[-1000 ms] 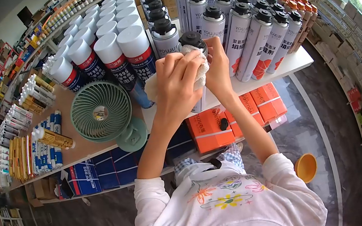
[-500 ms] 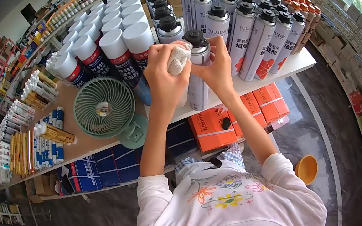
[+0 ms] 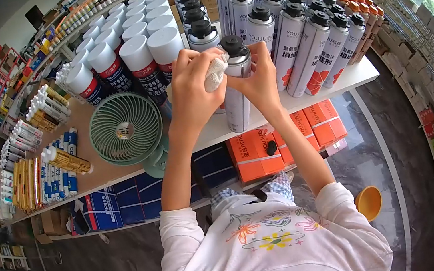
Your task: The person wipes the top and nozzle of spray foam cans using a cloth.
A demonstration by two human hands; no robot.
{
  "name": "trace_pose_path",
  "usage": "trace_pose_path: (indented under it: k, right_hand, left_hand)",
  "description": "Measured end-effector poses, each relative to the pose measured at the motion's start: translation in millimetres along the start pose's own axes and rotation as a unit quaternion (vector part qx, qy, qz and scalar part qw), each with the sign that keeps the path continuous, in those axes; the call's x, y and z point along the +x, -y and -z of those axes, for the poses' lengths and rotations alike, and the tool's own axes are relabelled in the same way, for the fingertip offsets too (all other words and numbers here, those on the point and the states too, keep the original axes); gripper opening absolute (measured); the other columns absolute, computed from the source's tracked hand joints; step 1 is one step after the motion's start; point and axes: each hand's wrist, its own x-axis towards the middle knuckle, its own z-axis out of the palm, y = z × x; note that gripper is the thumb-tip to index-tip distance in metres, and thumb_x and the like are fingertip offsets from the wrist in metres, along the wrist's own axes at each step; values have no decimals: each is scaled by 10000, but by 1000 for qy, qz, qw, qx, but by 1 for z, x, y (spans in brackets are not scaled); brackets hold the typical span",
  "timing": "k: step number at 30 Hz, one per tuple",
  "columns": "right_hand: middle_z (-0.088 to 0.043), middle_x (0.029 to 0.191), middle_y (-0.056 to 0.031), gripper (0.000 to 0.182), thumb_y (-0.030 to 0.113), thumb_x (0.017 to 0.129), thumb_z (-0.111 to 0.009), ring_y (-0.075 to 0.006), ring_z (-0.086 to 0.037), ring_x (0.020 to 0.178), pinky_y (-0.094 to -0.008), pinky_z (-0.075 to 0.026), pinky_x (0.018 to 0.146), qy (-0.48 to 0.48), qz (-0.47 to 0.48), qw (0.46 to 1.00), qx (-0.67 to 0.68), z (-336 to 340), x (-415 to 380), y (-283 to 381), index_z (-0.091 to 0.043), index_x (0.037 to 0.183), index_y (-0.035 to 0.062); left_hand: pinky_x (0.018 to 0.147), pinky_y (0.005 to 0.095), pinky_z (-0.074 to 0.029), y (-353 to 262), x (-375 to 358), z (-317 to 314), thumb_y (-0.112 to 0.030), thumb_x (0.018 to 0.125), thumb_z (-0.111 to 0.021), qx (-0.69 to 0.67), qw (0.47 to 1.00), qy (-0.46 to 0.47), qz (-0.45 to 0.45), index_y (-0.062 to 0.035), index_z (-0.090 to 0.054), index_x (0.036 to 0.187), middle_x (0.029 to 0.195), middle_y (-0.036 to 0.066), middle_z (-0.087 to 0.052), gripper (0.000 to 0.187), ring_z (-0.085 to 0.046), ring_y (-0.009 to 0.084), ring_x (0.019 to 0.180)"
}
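My left hand [image 3: 196,90] is closed around a crumpled whitish cloth [image 3: 215,73], which sits against the left side of a spray foam can's upper part. That foam can [image 3: 237,107] is silver-white with a black top and stands upright near the front edge of the white shelf. On its right side, my right hand [image 3: 259,83] grips it with curled fingers, partly hidden behind the can. Similar foam cans [image 3: 287,33] stand in rows just beyond and to the right. White-capped dark blue cans [image 3: 144,70] are grouped to the left.
A green desk fan [image 3: 126,129] stands left of my left forearm. Farther left lie sealant tubes [image 3: 65,159]. Orange boxes [image 3: 252,155] and blue boxes [image 3: 130,200] are stacked beneath the tabletop. A yellow bowl [image 3: 369,203] rests on the dark floor at the right.
My left hand and the cloth have shifted slightly left, and the left wrist has turned a little. The foam can and my right hand stay almost in place.
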Motion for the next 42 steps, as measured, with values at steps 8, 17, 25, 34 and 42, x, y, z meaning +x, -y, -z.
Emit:
trace_pose_path:
  k: [8,17,25,34,42]
  right_hand:
    - [-558,1015,-141,627,174,636,-901,-296,-597,928,-395,-494,788,-4,9,1000,-17,-4,0,-1,-472,1059,2]
    - [-538,1026,-150,623,169,642,-895,-302,-589,928,-394,-489,792,-9,0,1000,-22,-6,1,2,-463,1053,-10]
    - [-558,1108,-157,728,229,634,-922,-318,-594,1034,-422,-488,872,24,23,996,-87,13,3,7,-464,1147,-9]
    - [-618,1264,-128,888,233,656,-944,-167,-558,1197,-333,-430,1046,229,-85,957,157,31,26,-16,-462,1370,19]
    - [-661,962,-61,657,170,643,-938,-120,-620,900,-292,-510,817,159,-43,981,104,16,18,-15,-498,1108,28]
  left_hand:
    - [810,358,-489,7,-4,2,29,684,-740,-52,991,-48,112,-51,-659,959,911,84,-627,298,-594,267,897]
    - [743,371,-516,20,-5,-5,12,680,-744,-1,998,-23,58,-74,-675,960,931,51,-652,302,-599,244,856]
    - [768,312,-530,9,-27,10,44,692,-684,-74,988,-60,119,-29,-644,913,973,85,-682,237,-668,216,858]
    - [787,309,-530,6,-38,17,63,675,-669,-107,986,-58,116,-17,-632,899,985,101,-685,240,-685,208,882]
    - [769,306,-528,1,-33,14,49,661,-673,-85,988,-69,108,-35,-636,902,996,86,-716,258,-645,199,858]
